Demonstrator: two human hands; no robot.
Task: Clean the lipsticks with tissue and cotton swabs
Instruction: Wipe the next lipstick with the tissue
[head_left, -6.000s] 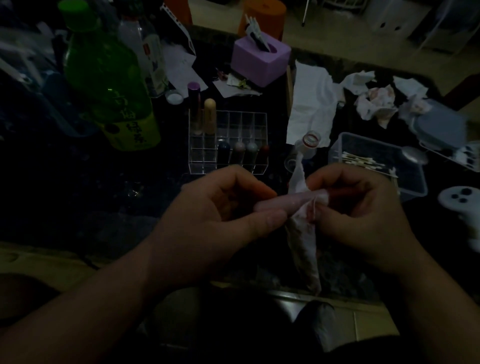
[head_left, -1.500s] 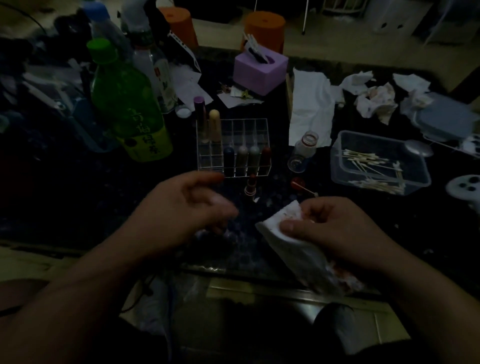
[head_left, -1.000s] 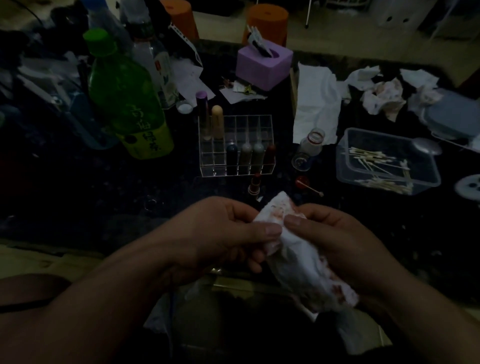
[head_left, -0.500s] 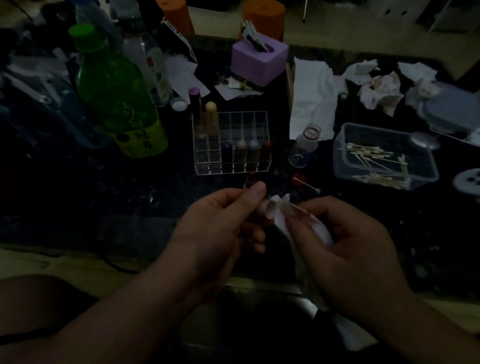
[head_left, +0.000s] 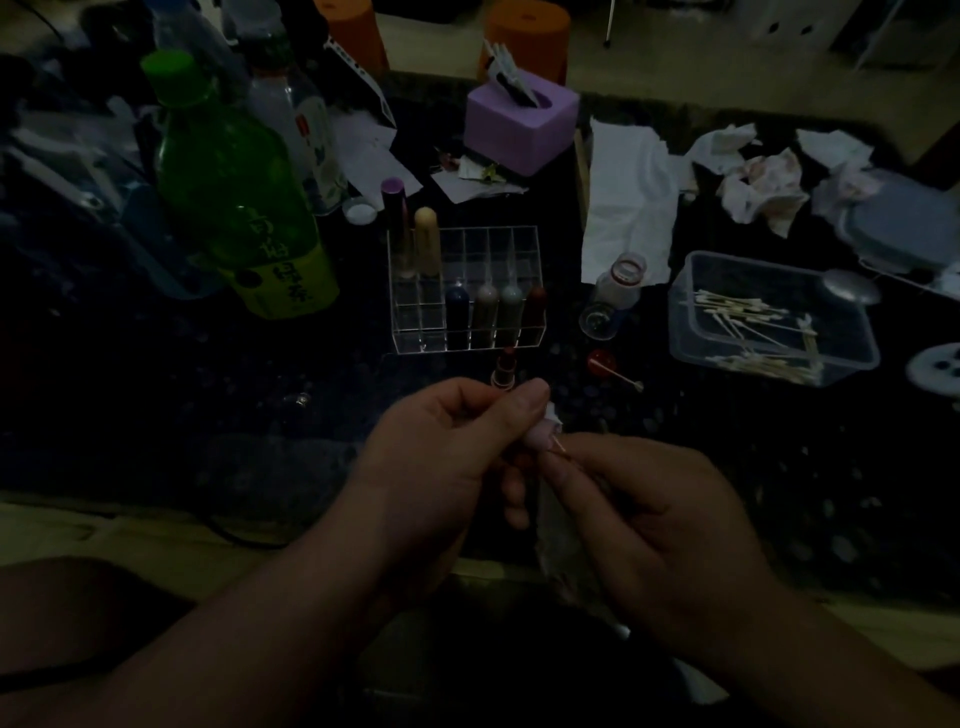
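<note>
Lipsticks (head_left: 488, 317) stand in the front row of a clear acrylic organizer (head_left: 415, 338) at the middle of the frame, four in a line, with two taller tubes (head_left: 415, 239) in its back left cells. We go from the left: a green bottle (head_left: 234, 192) with a green cap stands at upper left, a clear water bottle (head_left: 301, 130) just behind it, and a small white cap (head_left: 359, 212) lies beside the organizer's back corner. A purple tissue box (head_left: 519, 124) sits above centre.

Just in front of the organizer an open lipstick (head_left: 505, 366) stands upright on the dark table (head_left: 156, 395). Below it, at lower centre, our left hand (head_left: 447, 467) pinches a small pale lipstick piece (head_left: 543, 434) between thumb and fingers. Our right hand (head_left: 665, 525) is closed around a cotton swab (head_left: 560, 448) whose tip meets that piece, and a tissue (head_left: 558, 551) hangs under the same hand; we cannot tell in the dim light how the tissue is gripped.

Right of centre, a flat white tissue sheet (head_left: 623, 208) lies on the table, with a small open vial (head_left: 615, 291) below it and a used swab (head_left: 621, 376) next to a red cap (head_left: 600, 361). Further right, a clear plastic tub (head_left: 769, 270) holds loose cotton swabs (head_left: 753, 332), and crumpled stained tissues (head_left: 763, 187) lie at upper right.
</note>
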